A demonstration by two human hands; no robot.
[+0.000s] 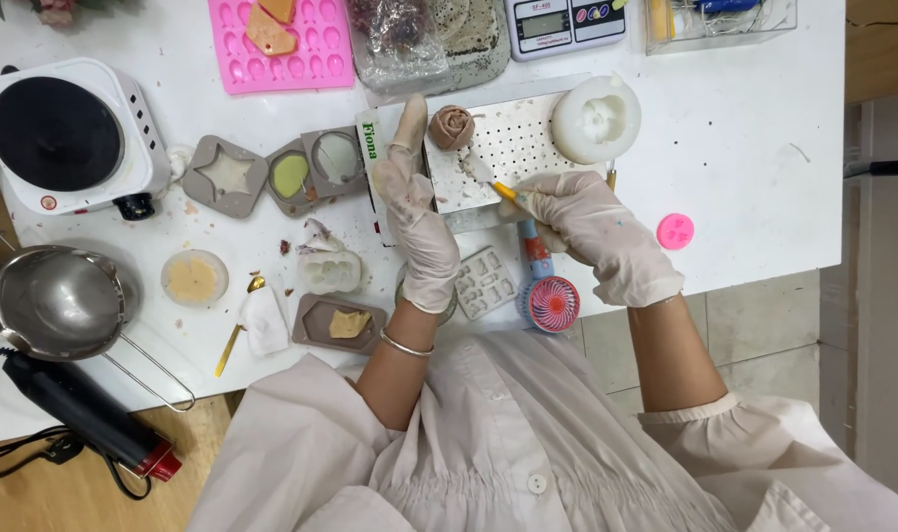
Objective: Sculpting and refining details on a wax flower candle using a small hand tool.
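Note:
A dusty-pink rose-shaped piece [452, 126] sits on a white perforated board [513, 138] at the table's middle. My left hand [415, 212], in a pale glove, lies flat beside the rose, its fingertips touching the rose's left side. My right hand [587, 229], also gloved, grips a small yellow-handled craft knife [490, 180] whose blade points at the board just below the rose. White crumbs lie on the board around the blade tip.
A round white mould [596, 118] rests on the board's right end. Grey moulds [272, 175], a pink mould tray [282, 41], a hot plate [60, 133], a steel pot [55, 300], a scale [562, 22] and a pink hand fan [549, 296] surround the work area.

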